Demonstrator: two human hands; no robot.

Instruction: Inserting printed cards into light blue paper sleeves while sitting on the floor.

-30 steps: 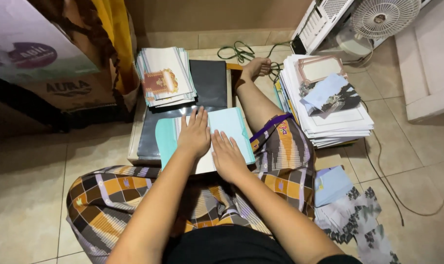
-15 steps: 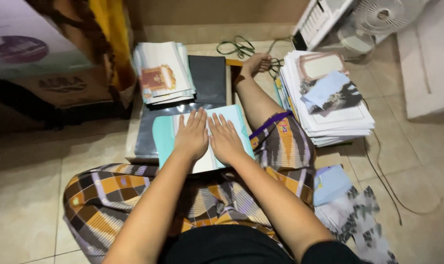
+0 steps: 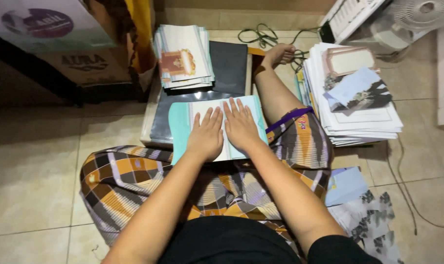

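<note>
A teal and white folded paper card (image 3: 183, 122) lies on a low dark board (image 3: 161, 120) in front of my lap. My left hand (image 3: 206, 134) presses flat on the card's middle, fingers spread. Beside it, my right hand (image 3: 240, 124) also lies flat on the card, fingers together and pointing away from me. Neither hand grips anything. My checked sarong (image 3: 129, 176) covers my crossed legs, and one bare foot (image 3: 279, 53) reaches past the board.
A stack of printed cards (image 3: 183, 56) sits at the board's far left. A taller pile of papers and envelopes (image 3: 359, 105) stands on the right. Loose sheets (image 3: 364, 215) lie by my right knee. A green cord (image 3: 261, 35), a fan (image 3: 422, 12) and cardboard boxes (image 3: 70, 54) ring the tiled floor.
My right hand has slid up from the card's near edge to lie beside my left hand. The left hand has stayed flat on the card.
</note>
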